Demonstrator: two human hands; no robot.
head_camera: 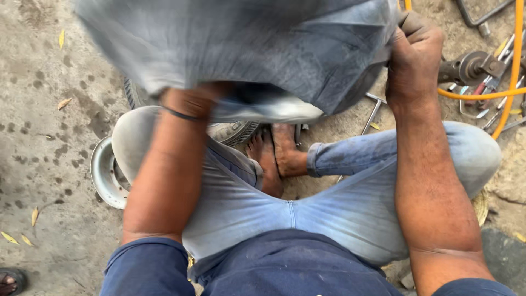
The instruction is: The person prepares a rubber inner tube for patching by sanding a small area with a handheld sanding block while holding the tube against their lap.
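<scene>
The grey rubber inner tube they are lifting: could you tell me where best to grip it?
Grip the grey rubber inner tube at its two outer edges, one hand from each side, as the right hand does; it sags limply, so a spread hold likely keeps it stretched.

I sit in an open-air tyre repair yard: stained concrete ground (44, 137) with dry leaves, a bare wheel rim (105, 175) and tyre (233, 131) beside me, an orange hose (512, 71), scattered hand tools (493, 87).

one head camera looks steeply down, close over the lap.
</scene>
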